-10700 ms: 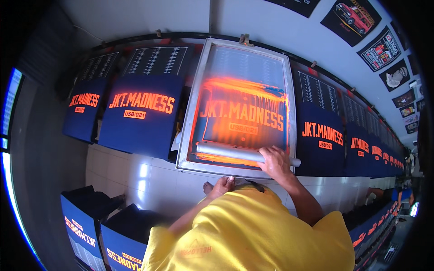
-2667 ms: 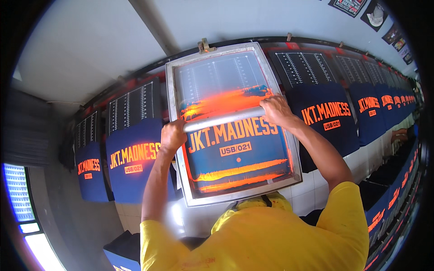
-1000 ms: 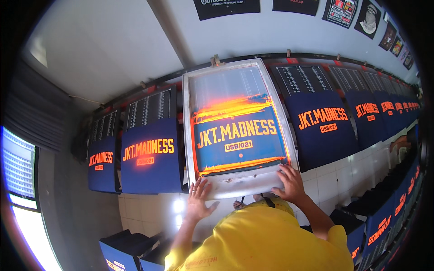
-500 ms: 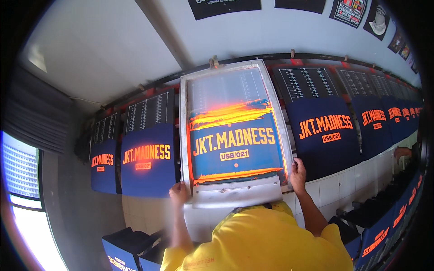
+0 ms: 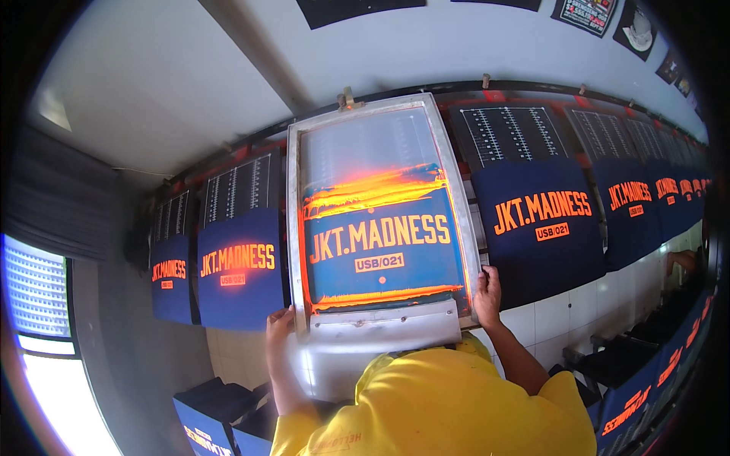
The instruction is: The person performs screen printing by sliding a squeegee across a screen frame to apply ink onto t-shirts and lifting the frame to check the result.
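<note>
A screen printing frame [image 5: 458,178] with a pale metal border lies over a board in the middle. Through its mesh shows orange lettering on blue, and a thick smeared band of orange ink [image 5: 372,193] crosses above it. More orange ink lines the near end, beside a pale flat strip [image 5: 386,327]. My left hand [image 5: 280,323] has its fingers closed at the frame's near left corner. At the near right side, my right hand [image 5: 487,296] grips the frame's edge, thumb and fingers upward. What lies directly beneath the frame is mostly hidden.
Dark blue fabric pieces [image 5: 536,262] with orange print lie on black ruled boards [image 5: 511,135] to either side. A dark rail with clamps [image 5: 347,99] runs behind them. Behind me stand more printed pieces [image 5: 201,425]. A bright window [image 5: 36,285] is at left.
The frame and both hands sit slightly farther left in the picture, and the surroundings have shifted left a little too. Both hands keep their places on the frame.
</note>
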A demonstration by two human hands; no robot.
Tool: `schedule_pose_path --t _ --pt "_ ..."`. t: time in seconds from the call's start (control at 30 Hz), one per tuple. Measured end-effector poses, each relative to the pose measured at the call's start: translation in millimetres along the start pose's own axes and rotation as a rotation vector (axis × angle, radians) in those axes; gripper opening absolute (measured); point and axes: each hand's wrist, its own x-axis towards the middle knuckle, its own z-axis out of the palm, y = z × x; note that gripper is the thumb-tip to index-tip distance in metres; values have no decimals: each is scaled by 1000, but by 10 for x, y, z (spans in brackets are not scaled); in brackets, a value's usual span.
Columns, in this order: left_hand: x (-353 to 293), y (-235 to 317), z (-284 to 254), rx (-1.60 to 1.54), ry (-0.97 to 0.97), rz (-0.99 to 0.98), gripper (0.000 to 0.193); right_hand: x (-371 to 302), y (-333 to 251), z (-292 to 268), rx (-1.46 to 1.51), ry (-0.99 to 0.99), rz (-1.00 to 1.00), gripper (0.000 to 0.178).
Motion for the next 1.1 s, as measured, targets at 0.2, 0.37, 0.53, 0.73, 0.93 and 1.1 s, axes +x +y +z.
schedule_pose_path --t 0.2,0.37,0.53,0.73,0.93,1.1 --pt "-270 29 -154 -33 17 4 27 -160 3 123 -51 25 20 28" --pt "-157 -308 -1122 62 246 251 28 -482 -419 870 -93 -111 152 38" --pt "-118 -147 -2233 228 450 389 34 -1176 -1070 1942 -50 -111 105 34" --pt "-163 -257 -3853 359 513 409 31 -2035 -1802 3052 27 -146 79 32" --pt "13 -406 -4182 361 446 565 29 -2210 -1876 3229 44 -84 85 31" --pt "-86 -412 -2950 29 370 356 33 -1755 -1338 2226 47 -4 202 29"
